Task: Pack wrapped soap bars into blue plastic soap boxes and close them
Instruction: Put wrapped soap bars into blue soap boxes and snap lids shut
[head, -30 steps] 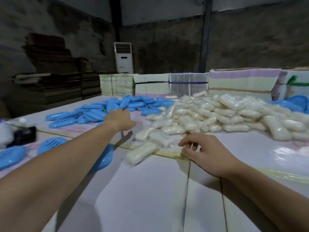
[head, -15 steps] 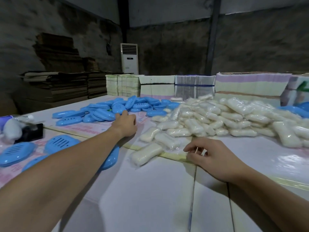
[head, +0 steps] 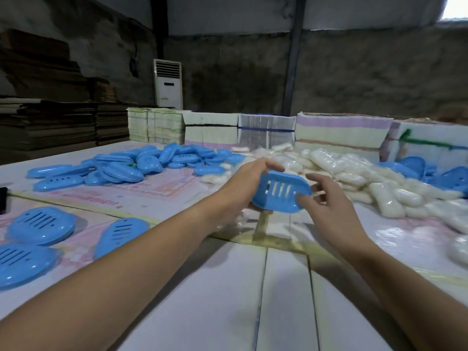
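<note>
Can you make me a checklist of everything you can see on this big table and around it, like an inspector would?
Surface: white table made of boards, with pink printed sheets on its left part.
Job's things: one blue soap box held up over the table; a pile of blue boxes far left; three more boxes near left; a heap of wrapped soaps on the right.
Clutter: a black thing at the left edge, cut off, cannot tell what.
Hands: left hand grips the box; right hand touches its near end with its fingertips.
Cables: nothing seen.
Surroundings: bundles of flat cartons behind the table, a white air conditioner, stacked cardboard on the left.
</note>
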A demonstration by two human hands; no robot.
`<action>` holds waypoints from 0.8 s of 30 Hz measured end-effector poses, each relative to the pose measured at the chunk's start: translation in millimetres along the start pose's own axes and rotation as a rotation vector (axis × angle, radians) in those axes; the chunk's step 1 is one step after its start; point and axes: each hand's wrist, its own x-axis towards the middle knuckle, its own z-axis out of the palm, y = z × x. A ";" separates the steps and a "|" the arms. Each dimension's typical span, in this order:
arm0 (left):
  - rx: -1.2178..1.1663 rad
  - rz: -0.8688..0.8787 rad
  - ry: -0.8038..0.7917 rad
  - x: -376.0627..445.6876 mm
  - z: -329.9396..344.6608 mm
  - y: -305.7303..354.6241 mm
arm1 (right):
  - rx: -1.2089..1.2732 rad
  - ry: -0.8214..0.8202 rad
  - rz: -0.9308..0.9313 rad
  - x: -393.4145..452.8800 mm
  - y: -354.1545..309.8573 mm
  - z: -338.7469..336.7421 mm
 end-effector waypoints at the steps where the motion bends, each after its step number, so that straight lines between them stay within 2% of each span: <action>1: -0.096 -0.066 -0.028 -4.0 3.9 -3.4 | -0.017 -0.033 0.005 0.5 3.7 -1.9; 3: -0.185 -0.160 -0.061 -10.5 7.0 -13.6 | -0.094 -0.074 -0.004 1.1 7.9 -3.0; 4: -0.156 -0.163 -0.064 -12.8 6.5 -19.8 | -0.127 -0.082 0.005 2.3 10.5 -2.9; 6: 0.121 -0.030 -0.072 -15.2 0.5 -31.8 | -0.166 -0.099 0.054 5.2 11.5 -4.4; 8: 0.505 0.199 -0.060 -15.5 -8.1 -39.3 | -0.222 -0.118 0.098 7.8 12.8 -8.4; 9: 0.622 0.285 -0.040 -14.8 -10.9 -40.3 | -0.269 -0.140 0.124 8.9 14.9 -11.2; 13: 0.716 0.349 0.056 -10.8 -19.2 -36.4 | -0.501 -0.288 0.167 7.0 16.1 -15.8; 16: 0.751 0.302 0.093 -5.6 -41.6 -32.9 | -0.505 -0.291 0.146 4.9 13.0 -14.0; 19: 0.761 0.148 -0.095 -1.0 -68.3 -30.4 | -0.487 -0.309 0.145 3.5 9.9 -14.3; 22: 0.933 -0.037 -0.264 1.8 -82.1 -34.3 | -0.482 -0.334 0.148 1.8 8.7 -15.5; 24: 1.036 -0.076 -0.333 5.7 -84.8 -39.4 | -0.479 -0.354 0.140 1.0 8.3 -15.4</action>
